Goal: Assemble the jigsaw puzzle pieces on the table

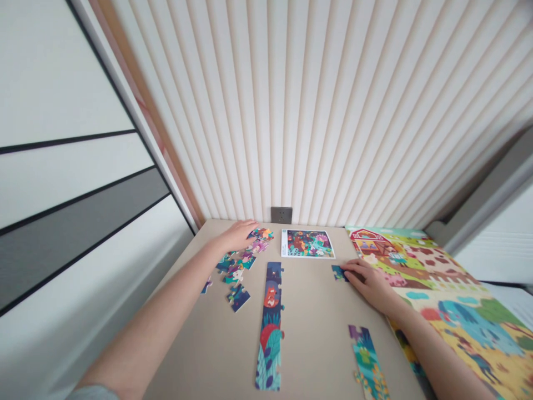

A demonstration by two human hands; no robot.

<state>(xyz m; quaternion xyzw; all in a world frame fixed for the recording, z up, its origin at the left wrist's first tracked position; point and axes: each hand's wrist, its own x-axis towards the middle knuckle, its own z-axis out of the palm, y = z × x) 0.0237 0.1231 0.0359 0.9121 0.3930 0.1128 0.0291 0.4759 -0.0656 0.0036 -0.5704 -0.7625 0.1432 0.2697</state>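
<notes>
My left hand [238, 235] reaches over the far end of a loose heap of jigsaw puzzle pieces [259, 246], its visible fingers stretched out and its fingertips partly hidden. A dark blue loose piece [239, 298] lies at the near end of the heap. My right hand [370, 282] has its fingertips closed on the right edge of a small blue-green puzzle piece [338, 273] on the table. Between my arms stands a joined strip of pieces [270, 328] with a red fox. A shorter joined strip [366, 358] with a frog and yellow leaves lies near my right forearm.
A printed picture card [308, 244] lies at the back of the beige table [314, 333]. Colourful farm and elephant picture sheets [470, 316] cover the right side. Behind are a ribbed white panel [291, 111] and a dark wall socket [281, 215]; a white cabinet [62, 222] borders the left.
</notes>
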